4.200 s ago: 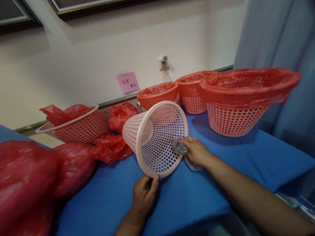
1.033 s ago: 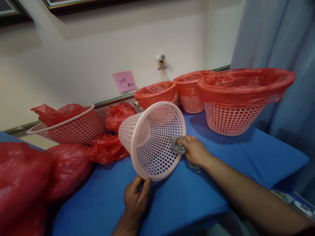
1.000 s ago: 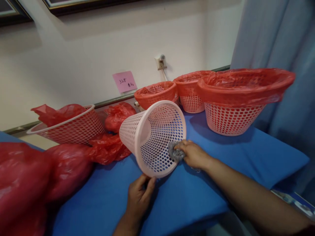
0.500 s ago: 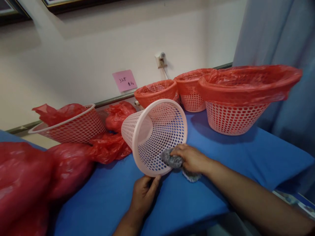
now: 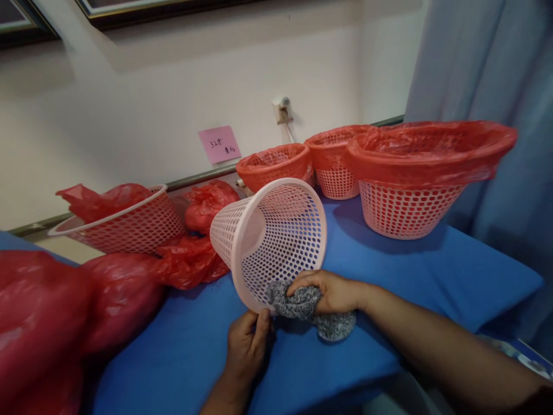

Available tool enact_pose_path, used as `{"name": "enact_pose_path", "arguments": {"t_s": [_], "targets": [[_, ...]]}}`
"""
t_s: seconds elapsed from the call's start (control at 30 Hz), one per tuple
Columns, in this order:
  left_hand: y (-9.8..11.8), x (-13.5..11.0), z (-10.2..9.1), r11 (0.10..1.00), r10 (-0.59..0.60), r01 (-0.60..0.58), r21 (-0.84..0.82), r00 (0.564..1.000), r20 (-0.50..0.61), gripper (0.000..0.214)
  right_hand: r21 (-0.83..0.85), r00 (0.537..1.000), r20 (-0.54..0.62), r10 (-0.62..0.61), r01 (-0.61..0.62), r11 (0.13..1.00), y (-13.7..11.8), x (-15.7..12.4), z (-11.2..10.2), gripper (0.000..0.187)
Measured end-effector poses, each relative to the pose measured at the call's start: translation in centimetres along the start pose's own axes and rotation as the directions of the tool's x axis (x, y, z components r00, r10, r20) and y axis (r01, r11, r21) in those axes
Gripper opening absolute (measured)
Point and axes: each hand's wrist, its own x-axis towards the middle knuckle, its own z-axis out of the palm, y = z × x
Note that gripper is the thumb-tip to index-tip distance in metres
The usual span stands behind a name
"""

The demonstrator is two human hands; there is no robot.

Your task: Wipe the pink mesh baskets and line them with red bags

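The pink mesh basket (image 5: 276, 236) lies tipped on its side on the blue table cover (image 5: 389, 276), its open mouth turned toward me and its narrower base pointing away toward the wall. My right hand (image 5: 332, 291) is clenched around a grey cloth (image 5: 302, 302) and presses it against the lower part of the basket's rim; a loose end of the cloth trails onto the blue cover under my wrist. My left hand (image 5: 248, 346) is just beside it, fingers curled on the lowest edge of the rim, with the thumb up against the plastic.

To the left of the basket, touching its side, sits a crumpled heap of red plastic bags (image 5: 190, 259). Beyond that heap a 2nd pink basket (image 5: 129, 225) leans at a tilt with a red bag bunched in its mouth. A large swollen red bag (image 5: 43, 311) fills the near left corner.

On the right stand 3 upright baskets, each lined with a red bag folded over its rim: the big one (image 5: 410, 213) nearest, a smaller one (image 5: 337, 173) behind it and another (image 5: 276, 167) by the wall. On the wall above them are a pink sticky note (image 5: 219, 144) with handwriting and a socket (image 5: 283, 108). A grey-blue curtain (image 5: 475, 63) hangs at the far right.
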Motion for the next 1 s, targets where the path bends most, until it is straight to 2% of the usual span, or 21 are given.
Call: {"name": "enact_pose_path", "arguments": {"t_s": [0.07,0.13,0.2,0.27,0.3,0.33,0.37,0.43,0.47,0.53,0.6,0.73,0.83,0.93,1.0], "targets": [[-0.1,-0.2,-0.1,1.0,0.028,-0.028,0.008,0.999,-0.046,0.045,-0.024,0.999,-0.016,0.04,-0.04,0.999,0.2,0.0,-0.3,0.067],[-0.2,-0.5,-0.1,0.999,0.033,-0.031,0.014,0.987,-0.155,0.045,-0.201,0.981,-0.139,0.137,-0.163,0.966,0.3,-0.2,-1.4,0.067],[-0.3,-0.9,-0.2,1.0,-0.003,0.001,-0.005,0.963,-0.268,0.046,-0.377,0.908,-0.354,0.225,-0.359,0.854,0.2,-0.5,-2.8,0.066],[-0.5,-1.2,-0.4,0.999,-0.048,0.037,-0.039,0.945,-0.325,0.045,-0.451,0.796,-0.553,0.247,-0.534,0.715,0.0,-0.8,-3.9,0.066],[-0.5,-1.2,-0.5,0.997,-0.067,0.051,-0.056,0.943,-0.325,0.045,-0.46,0.753,-0.613,0.238,-0.586,0.667,0.0,-0.9,-4.2,0.066],[-0.5,-1.1,-0.6,0.996,-0.081,0.063,-0.07,0.95,-0.303,0.044,-0.464,0.735,-0.638,0.231,-0.606,0.646,0.0,-0.9,-4.2,0.067],[-0.4,-0.9,-0.6,0.994,-0.087,0.069,-0.08,0.964,-0.251,0.043,-0.466,0.743,-0.627,0.234,-0.598,0.653,0.0,-0.9,-4.1,0.067],[-0.1,-0.3,-0.4,0.994,-0.069,0.063,-0.084,0.996,-0.064,0.038,-0.451,0.812,-0.52,0.263,-0.523,0.723,0.4,-0.7,-3.3,0.064],[0.0,0.0,-0.1,0.995,-0.055,0.058,-0.079,0.998,0.044,0.036,-0.431,0.85,-0.452,0.271,-0.474,0.767,0.6,-0.6,-2.9,0.064],[0.2,0.5,0.6,0.996,-0.054,0.069,-0.059,0.975,0.218,0.034,-0.369,0.902,-0.346,0.257,-0.383,0.847,1.1,-0.3,-1.9,0.067],[0.2,0.8,1.3,0.994,-0.098,0.107,-0.018,0.954,0.284,0.035,-0.288,0.935,-0.28,0.217,-0.297,0.91,1.3,0.0,-1.2,0.072],[-0.5,0.9,1.8,0.986,-0.159,0.164,0.002,0.952,0.261,0.04,-0.187,0.985,-0.141,0.098,-0.123,0.975,0.8,0.2,-0.2,0.074],[-0.9,0.7,1.3,0.988,-0.134,0.144,-0.057,0.98,0.145,0.041,-0.161,0.995,-0.096,0.039,-0.054,0.985,0.5,0.3,0.2,0.075],[-0.8,0.2,0.8,0.999,-0.035,0.035,-0.036,0.999,-0.019,0.035,-0.301,0.978,-0.179,0.105,-0.156,0.941,0.6,0.3,-0.2,0.07],[-0.5,-0.2,0.7,1.0,-0.003,0.001,-0.015,0.992,-0.129,0.035,-0.417,0.924,-0.336,0.184,-0.321,0.85,0.7,0.2,-1.4,0.06]]}}
